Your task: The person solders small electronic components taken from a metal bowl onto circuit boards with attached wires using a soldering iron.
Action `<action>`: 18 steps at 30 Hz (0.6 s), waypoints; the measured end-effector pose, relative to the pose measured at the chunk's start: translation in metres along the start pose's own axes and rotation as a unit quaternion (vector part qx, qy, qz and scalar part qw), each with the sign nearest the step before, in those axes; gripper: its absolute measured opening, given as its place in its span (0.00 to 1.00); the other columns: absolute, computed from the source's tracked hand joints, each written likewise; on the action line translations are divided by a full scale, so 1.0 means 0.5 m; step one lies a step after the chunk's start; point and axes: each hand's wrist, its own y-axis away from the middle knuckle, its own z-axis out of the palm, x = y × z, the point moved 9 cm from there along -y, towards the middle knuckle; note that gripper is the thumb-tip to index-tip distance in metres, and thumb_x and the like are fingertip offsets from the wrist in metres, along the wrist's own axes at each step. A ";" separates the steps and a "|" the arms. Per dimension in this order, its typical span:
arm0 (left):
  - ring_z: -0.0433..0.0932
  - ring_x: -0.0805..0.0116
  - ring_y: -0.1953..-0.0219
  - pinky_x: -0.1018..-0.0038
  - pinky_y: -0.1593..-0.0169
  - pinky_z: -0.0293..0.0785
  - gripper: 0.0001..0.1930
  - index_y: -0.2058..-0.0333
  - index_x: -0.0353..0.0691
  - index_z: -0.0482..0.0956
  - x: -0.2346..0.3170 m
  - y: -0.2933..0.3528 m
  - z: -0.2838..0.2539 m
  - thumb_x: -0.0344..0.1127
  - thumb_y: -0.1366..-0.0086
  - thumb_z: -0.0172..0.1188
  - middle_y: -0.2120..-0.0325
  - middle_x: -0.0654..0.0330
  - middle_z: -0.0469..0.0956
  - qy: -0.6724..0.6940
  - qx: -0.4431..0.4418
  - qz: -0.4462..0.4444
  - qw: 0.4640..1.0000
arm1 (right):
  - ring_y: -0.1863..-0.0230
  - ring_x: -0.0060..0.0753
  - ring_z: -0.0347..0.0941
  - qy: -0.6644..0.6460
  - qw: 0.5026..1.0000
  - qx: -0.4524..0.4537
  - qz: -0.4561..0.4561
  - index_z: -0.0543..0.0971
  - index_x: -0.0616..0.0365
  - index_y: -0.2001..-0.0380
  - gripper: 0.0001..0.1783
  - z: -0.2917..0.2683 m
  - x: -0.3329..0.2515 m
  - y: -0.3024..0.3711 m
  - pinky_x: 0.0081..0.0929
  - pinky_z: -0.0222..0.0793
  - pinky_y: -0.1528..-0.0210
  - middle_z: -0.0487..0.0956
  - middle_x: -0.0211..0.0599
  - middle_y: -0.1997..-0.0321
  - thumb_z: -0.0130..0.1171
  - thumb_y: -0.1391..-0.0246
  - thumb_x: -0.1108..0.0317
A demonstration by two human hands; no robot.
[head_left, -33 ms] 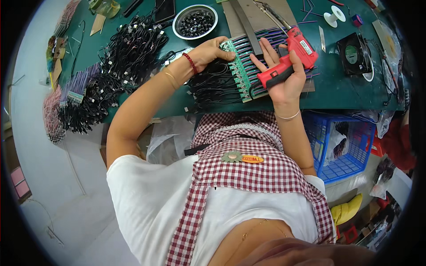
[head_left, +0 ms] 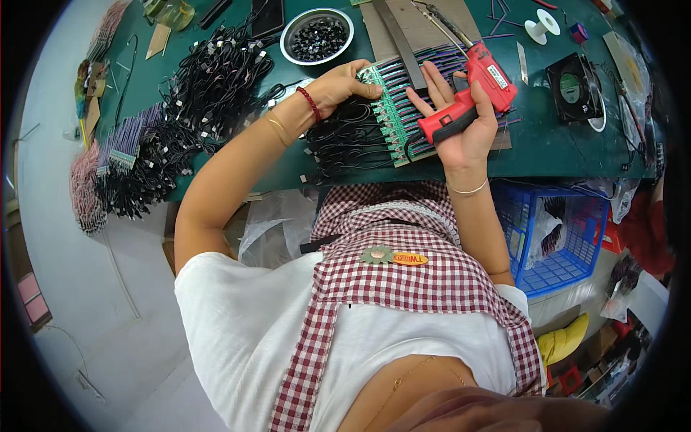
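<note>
My left hand pinches the far end of a green circuit board strip, thumb on top; the fingers underneath are partly hidden. Purple wires run off the strip's right side and black cables off its left. In my right hand is a red and black soldering gun, held between thumb and palm with the other fingers stretched out. Its metal tip points up and left, away from the strip. Across the wires lies a flat metal bar, its near end by my right fingertips.
Beyond my left hand stands a metal bowl of small black parts. Bundled black cables heap to the left. Cardboard lies under the bar. At right are a white spool and a black fan; below the table, a blue crate.
</note>
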 end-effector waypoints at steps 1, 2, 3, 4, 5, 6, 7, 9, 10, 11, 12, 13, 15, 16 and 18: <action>0.70 0.78 0.61 0.81 0.52 0.63 0.20 0.58 0.36 0.69 0.002 0.000 0.001 0.32 0.50 0.65 0.66 0.66 0.74 -0.001 0.001 0.006 1.000 | 0.39 0.51 0.56 0.001 1.000 0.002 -0.002 0.64 0.59 0.59 0.13 0.005 -0.003 0.002 0.61 0.52 0.42 0.65 0.64 0.48 0.47 0.45 0.64; 0.70 0.78 0.61 0.81 0.53 0.63 0.21 0.59 0.36 0.69 0.004 0.000 0.003 0.32 0.50 0.66 0.66 0.65 0.74 -0.001 0.002 0.011 1.000 | 0.39 0.51 0.56 0.006 1.000 0.005 -0.006 0.64 0.59 0.60 0.13 0.009 -0.005 0.003 0.61 0.51 0.42 0.65 0.65 0.48 0.47 0.45 0.64; 0.70 0.79 0.61 0.81 0.53 0.63 0.21 0.59 0.36 0.69 0.005 -0.001 0.004 0.33 0.50 0.66 0.66 0.65 0.74 -0.001 0.003 0.016 1.000 | 0.39 0.51 0.56 0.010 1.000 0.008 -0.009 0.64 0.59 0.60 0.13 0.010 -0.007 0.004 0.62 0.51 0.42 0.65 0.65 0.49 0.47 0.45 0.63; 0.70 0.79 0.62 0.81 0.53 0.63 0.21 0.59 0.36 0.69 0.016 0.000 0.011 0.34 0.50 0.66 0.67 0.66 0.74 0.007 -0.014 0.026 1.000 | 0.39 0.51 0.56 0.011 1.000 0.012 -0.012 0.64 0.59 0.60 0.13 0.008 -0.008 0.004 0.62 0.51 0.42 0.65 0.65 0.49 0.47 0.45 0.63; 0.71 0.79 0.62 0.81 0.53 0.64 0.21 0.60 0.36 0.69 0.017 -0.003 0.009 0.34 0.51 0.67 0.68 0.66 0.74 0.002 -0.013 0.026 1.000 | 0.39 0.51 0.56 0.002 1.000 0.016 -0.011 0.64 0.58 0.61 0.13 0.005 -0.007 0.004 0.62 0.51 0.42 0.66 0.65 0.49 0.47 0.45 0.63; 0.71 0.79 0.63 0.81 0.54 0.64 0.20 0.60 0.36 0.69 0.020 -0.004 0.012 0.34 0.51 0.67 0.68 0.66 0.74 0.001 -0.012 0.030 0.999 | 0.39 0.52 0.57 -0.006 1.000 0.020 -0.009 0.64 0.58 0.61 0.12 0.000 -0.006 0.003 0.62 0.51 0.42 0.66 0.65 0.49 0.47 0.46 0.64; 0.71 0.79 0.63 0.81 0.54 0.64 0.20 0.61 0.37 0.69 0.021 -0.003 0.014 0.34 0.51 0.67 0.68 0.66 0.74 -0.001 -0.011 0.033 0.999 | 0.39 0.52 0.57 -0.006 1.000 0.024 -0.011 0.64 0.58 0.61 0.12 -0.006 -0.006 0.003 0.62 0.51 0.42 0.66 0.65 0.49 0.47 0.46 0.64; 0.71 0.77 0.63 0.80 0.54 0.64 0.20 0.60 0.35 0.70 0.015 -0.013 0.013 0.32 0.51 0.66 0.68 0.64 0.75 0.004 -0.010 0.029 1.000 | 0.39 0.52 0.57 -0.022 0.999 0.025 -0.012 0.65 0.58 0.61 0.12 -0.018 -0.006 0.001 0.61 0.51 0.42 0.66 0.65 0.48 0.48 0.46 0.63; 0.72 0.74 0.62 0.80 0.54 0.65 0.20 0.60 0.33 0.70 0.014 -0.016 0.013 0.29 0.51 0.66 0.68 0.62 0.75 0.007 -0.007 0.027 1.000 | 0.39 0.52 0.57 -0.022 0.999 0.031 -0.014 0.65 0.58 0.61 0.12 -0.021 -0.008 0.001 0.61 0.51 0.42 0.66 0.65 0.48 0.48 0.46 0.63; 0.70 0.79 0.63 0.81 0.54 0.64 0.20 0.60 0.36 0.69 0.016 -0.015 0.020 0.34 0.50 0.66 0.68 0.66 0.74 -0.003 -0.029 0.031 0.999 | 0.39 0.52 0.57 -0.014 0.999 0.024 -0.018 0.65 0.58 0.61 0.12 -0.017 -0.011 0.002 0.61 0.51 0.42 0.65 0.65 0.48 0.48 0.46 0.63; 0.70 0.79 0.63 0.81 0.54 0.64 0.19 0.60 0.36 0.69 0.015 -0.015 0.018 0.34 0.49 0.65 0.68 0.66 0.74 -0.006 -0.020 0.030 0.999 | 0.39 0.52 0.57 -0.006 1.000 0.018 -0.022 0.65 0.58 0.61 0.13 -0.015 -0.013 0.001 0.61 0.51 0.42 0.65 0.65 0.48 0.48 0.46 0.63; 0.71 0.79 0.63 0.81 0.54 0.64 0.19 0.60 0.36 0.69 0.016 -0.014 0.017 0.34 0.49 0.65 0.68 0.65 0.74 -0.009 -0.011 0.030 0.999 | 0.39 0.52 0.57 -0.007 0.999 0.022 -0.024 0.65 0.58 0.61 0.13 -0.021 -0.013 0.000 0.61 0.51 0.42 0.65 0.65 0.48 0.48 0.46 0.63; 0.71 0.78 0.62 0.81 0.54 0.65 0.21 0.59 0.36 0.68 0.012 -0.014 0.020 0.35 0.49 0.65 0.67 0.65 0.73 -0.004 -0.020 0.029 0.999 | 0.36 0.55 0.51 -0.026 0.999 0.009 -0.021 0.67 0.60 0.62 0.13 -0.026 -0.011 -0.003 0.64 0.46 0.40 0.60 0.69 0.44 0.50 0.46 0.62; 0.71 0.78 0.62 0.80 0.54 0.65 0.22 0.59 0.35 0.68 0.014 -0.014 0.018 0.37 0.49 0.66 0.66 0.64 0.73 -0.026 -0.009 0.036 0.999 | 0.36 0.54 0.51 -0.030 0.999 0.011 -0.019 0.67 0.59 0.61 0.14 -0.030 -0.010 -0.005 0.64 0.46 0.40 0.60 0.69 0.45 0.50 0.46 0.62; 0.70 0.77 0.61 0.80 0.53 0.66 0.26 0.56 0.34 0.66 0.018 -0.010 0.010 0.41 0.49 0.66 0.65 0.62 0.72 -0.052 0.022 0.035 0.998 | 0.36 0.54 0.51 -0.017 0.999 0.012 -0.026 0.67 0.59 0.61 0.14 -0.028 -0.010 -0.006 0.64 0.47 0.40 0.60 0.68 0.45 0.50 0.46 0.62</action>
